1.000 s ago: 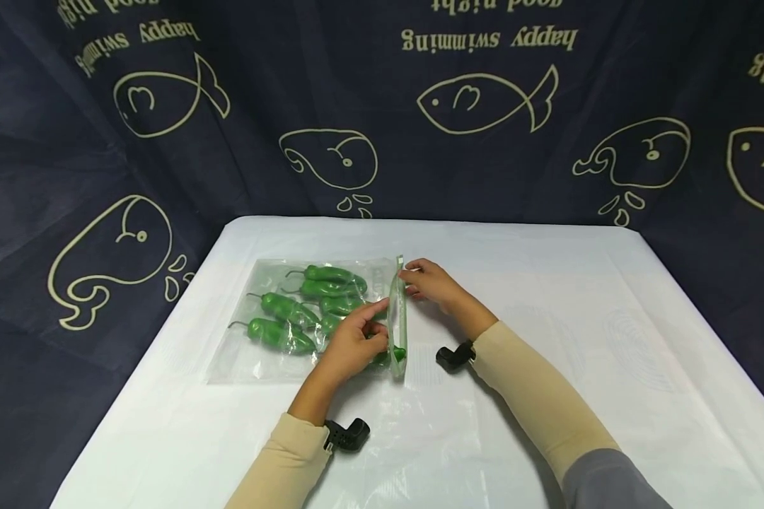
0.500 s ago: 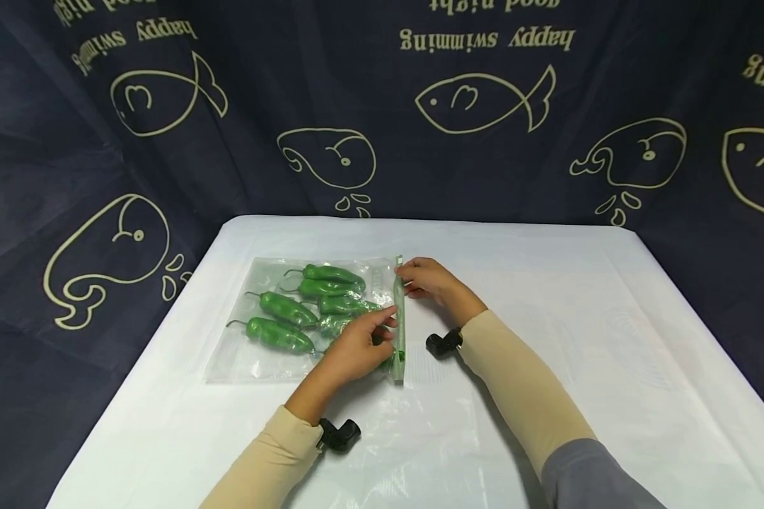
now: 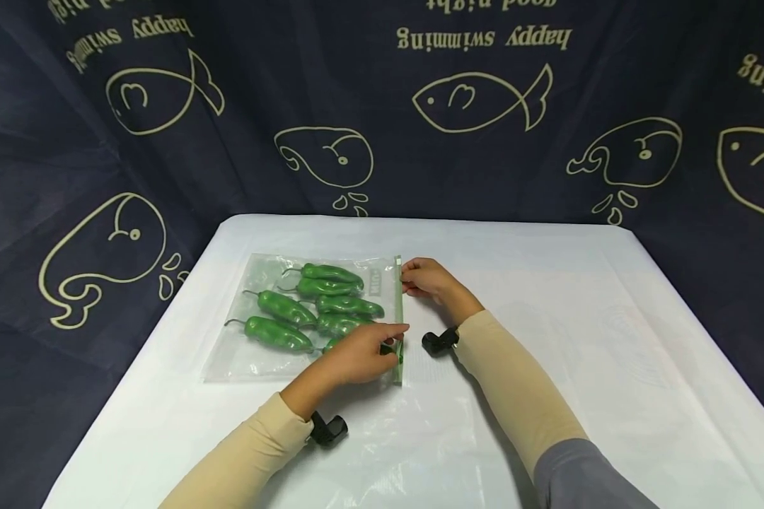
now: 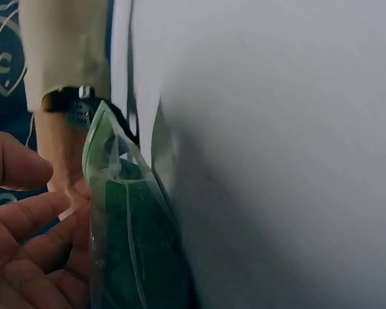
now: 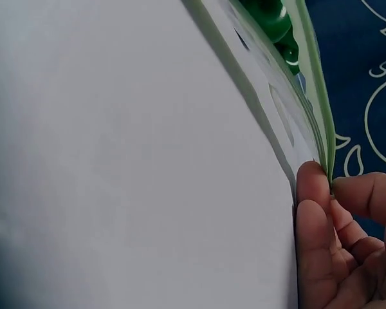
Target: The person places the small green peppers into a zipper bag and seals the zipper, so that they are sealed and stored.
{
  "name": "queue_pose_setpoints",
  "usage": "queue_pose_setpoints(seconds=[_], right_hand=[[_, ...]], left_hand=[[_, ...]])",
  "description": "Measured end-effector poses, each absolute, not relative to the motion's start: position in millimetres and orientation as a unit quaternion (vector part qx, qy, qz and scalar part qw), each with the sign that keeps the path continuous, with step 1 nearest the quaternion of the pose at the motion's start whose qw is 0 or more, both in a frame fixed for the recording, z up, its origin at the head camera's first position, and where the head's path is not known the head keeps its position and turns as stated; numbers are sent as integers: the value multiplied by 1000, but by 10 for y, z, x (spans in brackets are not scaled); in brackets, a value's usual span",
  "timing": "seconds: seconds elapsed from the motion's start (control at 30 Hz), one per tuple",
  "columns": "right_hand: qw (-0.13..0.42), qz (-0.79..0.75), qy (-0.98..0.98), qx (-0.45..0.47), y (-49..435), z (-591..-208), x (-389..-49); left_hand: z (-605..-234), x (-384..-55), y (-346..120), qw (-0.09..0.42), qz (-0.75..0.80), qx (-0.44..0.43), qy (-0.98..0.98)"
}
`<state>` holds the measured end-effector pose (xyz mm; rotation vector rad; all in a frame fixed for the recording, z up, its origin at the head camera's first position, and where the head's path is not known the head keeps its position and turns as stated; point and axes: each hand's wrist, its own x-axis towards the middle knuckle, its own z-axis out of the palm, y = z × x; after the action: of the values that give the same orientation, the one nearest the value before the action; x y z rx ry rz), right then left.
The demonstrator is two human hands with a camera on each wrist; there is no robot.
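Observation:
A clear zip bag (image 3: 245, 364) lies flat on the table with several green peppers (image 3: 279, 334) inside, its green-edged mouth (image 3: 399, 304) towards the right. At the far corner of that mouth, my right hand (image 3: 429, 278) pinches the edge between thumb and fingers; the right wrist view shows the two green strips meeting at the fingertips and parted further along. My left hand (image 3: 363, 353) is over the near part of the bag, index finger reaching across the strip, thumb apart from the fingers. It hides part of the nearest peppers. In the left wrist view, the bag's corner (image 4: 103, 145) stands beside the fingers.
A white cover lies over the table (image 3: 535, 283). Behind it hangs a dark blue cloth (image 3: 382, 85) with fish and whale drawings. Black wrist cameras (image 3: 329, 429) sit on both wrists.
The bag's mouth, gaping a second ago, now looks flatter and narrower from above. My left hand has slid slightly right and down, its index finger now across the strip. The right hand stays at the far corner.

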<state>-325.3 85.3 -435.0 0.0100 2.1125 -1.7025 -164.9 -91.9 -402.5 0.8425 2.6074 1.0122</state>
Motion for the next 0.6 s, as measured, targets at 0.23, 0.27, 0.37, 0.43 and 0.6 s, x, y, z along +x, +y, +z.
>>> queue_pose_setpoints(seconds=[0.23,0.27,0.37,0.43,0.6], right_hand=[[206,-618,759,2,854,-4375,-3242],[205,-618,759,2,856,-4382,-3243],[201,-619,759,0,856,-4398,-3243],[200,-618,760,-2,858,-4398,-3236],[199,-618,761,-3,861,-4387,-3228]], left_hand=[[-4013,-1650,-882,69,248,339,905],[-4016,-1653,-874,66,237,340,908],[-4029,-1665,-848,59,213,335,916],[-4033,-1674,-835,57,205,329,920],[-4058,-1701,-817,49,202,330,921]])
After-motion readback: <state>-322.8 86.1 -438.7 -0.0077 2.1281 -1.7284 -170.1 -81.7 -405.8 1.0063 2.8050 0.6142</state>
